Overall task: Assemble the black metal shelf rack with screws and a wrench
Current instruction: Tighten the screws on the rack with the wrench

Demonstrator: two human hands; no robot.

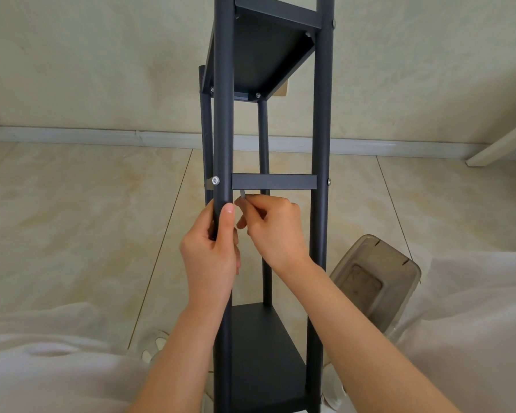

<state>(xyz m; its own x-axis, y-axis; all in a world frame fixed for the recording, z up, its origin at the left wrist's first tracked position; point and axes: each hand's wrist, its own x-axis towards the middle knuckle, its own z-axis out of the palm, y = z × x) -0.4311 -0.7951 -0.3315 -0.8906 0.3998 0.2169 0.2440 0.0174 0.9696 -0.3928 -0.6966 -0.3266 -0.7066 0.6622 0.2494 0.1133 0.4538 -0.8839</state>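
Between your knees, the black shelf rack [320, 144] stands on the tiled floor [87, 219], its bottom shelf [259, 353] nearest you. Your left hand [212, 251] wraps around the front-left post [222, 129]. Your right hand [273, 231] pinches a small silvery wrench [242, 194] just under the middle crossbar [273, 181]. A screw [215, 180] sits in the post above your left thumb. Beyond, the upper shelf [259, 55] shows its underside.

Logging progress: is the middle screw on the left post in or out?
In: the screw head sits against the left post, level with the crossbar.
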